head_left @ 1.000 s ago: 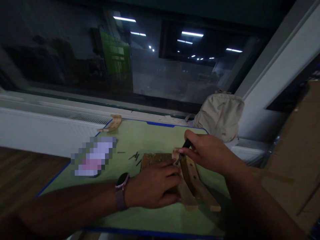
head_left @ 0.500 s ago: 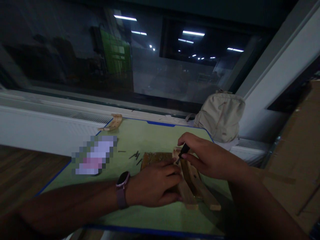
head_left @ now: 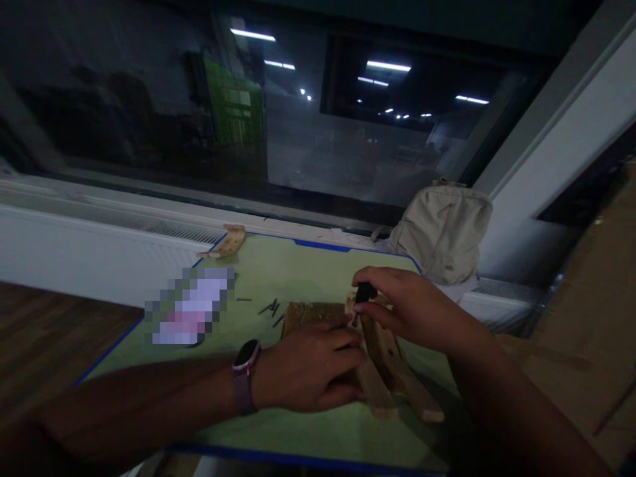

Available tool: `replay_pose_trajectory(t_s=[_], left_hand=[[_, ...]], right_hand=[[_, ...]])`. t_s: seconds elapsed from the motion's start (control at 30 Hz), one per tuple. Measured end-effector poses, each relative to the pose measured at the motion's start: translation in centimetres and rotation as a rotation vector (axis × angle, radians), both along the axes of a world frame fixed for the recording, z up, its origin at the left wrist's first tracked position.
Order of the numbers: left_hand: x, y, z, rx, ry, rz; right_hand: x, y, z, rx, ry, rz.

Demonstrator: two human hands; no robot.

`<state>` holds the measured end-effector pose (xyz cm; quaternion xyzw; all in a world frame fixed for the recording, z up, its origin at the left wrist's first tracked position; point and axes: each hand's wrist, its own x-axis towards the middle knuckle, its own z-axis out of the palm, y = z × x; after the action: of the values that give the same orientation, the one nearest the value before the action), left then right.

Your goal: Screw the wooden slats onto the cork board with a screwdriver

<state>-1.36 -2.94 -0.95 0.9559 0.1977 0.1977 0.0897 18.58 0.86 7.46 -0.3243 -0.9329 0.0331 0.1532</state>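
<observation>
My left hand [head_left: 311, 366] lies curled on a wooden assembly [head_left: 385, 371] of a flat brown board and slanted wooden strips, pressing it onto the green mat [head_left: 278, 275]. My right hand [head_left: 407, 308] pinches a small black-handled screwdriver [head_left: 362, 293] whose tip points down at the top of the wooden strips, just above my left fingers. A watch sits on my left wrist.
Several dark screws [head_left: 271, 310] lie on the mat left of the board. A curved wooden piece [head_left: 226, 243] rests at the mat's far left corner. A beige bag [head_left: 442, 228] stands on the sill at the right. A blurred-out object [head_left: 191, 315] lies at the left.
My right hand has turned its fingers around the screwdriver handle, with the handle now more upright. My left hand and the wooden assembly stay put.
</observation>
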Motion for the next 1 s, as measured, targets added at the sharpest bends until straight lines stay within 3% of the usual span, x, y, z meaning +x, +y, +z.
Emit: replay_pose_trajectory(t_s=[0.4, 0.8, 1.0], left_hand=[[0.0, 0.0, -0.2, 0.002, -0.032, 0.008], [0.0, -0.5, 0.6, -0.112, -0.009, 0.043], [-0.1, -0.5, 0.8, -0.152, 0.179, 0.129]], right_hand=[[-0.3, -0.3, 0.2, 0.032, -0.087, -0.104], [-0.5, -1.1, 0.9, 0.05, -0.122, -0.09], [-0.3, -1.1, 1.1, 0.076, -0.139, -0.076]])
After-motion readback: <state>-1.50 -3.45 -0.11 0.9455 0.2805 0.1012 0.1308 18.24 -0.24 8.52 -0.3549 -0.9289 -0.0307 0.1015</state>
